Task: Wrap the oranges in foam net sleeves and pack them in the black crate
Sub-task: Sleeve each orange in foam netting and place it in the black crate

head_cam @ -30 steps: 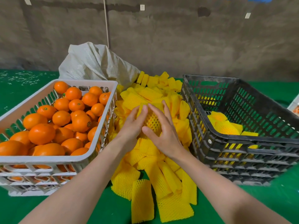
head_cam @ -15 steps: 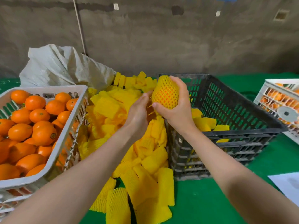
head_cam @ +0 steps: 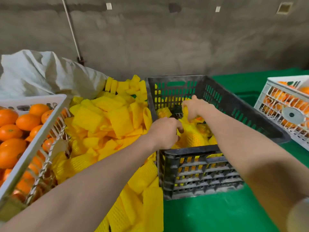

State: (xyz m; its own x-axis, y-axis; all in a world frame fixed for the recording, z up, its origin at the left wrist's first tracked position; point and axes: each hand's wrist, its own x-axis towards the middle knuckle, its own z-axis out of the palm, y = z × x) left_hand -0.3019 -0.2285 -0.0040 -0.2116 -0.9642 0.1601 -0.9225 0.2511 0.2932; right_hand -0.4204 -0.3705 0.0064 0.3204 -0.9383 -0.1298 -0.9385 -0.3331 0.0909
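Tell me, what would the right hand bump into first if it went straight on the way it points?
Probably the wrapped oranges in the black crate; the right hand points down at them, though depth is unclear.

White sack (head_cam: 41, 76) against grey wall (head_cam: 167, 47); green table cover (head_cam: 217, 215) beneath

Sleeved oranges (head_cam: 192, 139) are packed in the black crate (head_cam: 189, 150); yellow foam net sleeves (head_cam: 107, 118) are piled just left of it, bare oranges (head_cam: 10, 131) heaped farther left.
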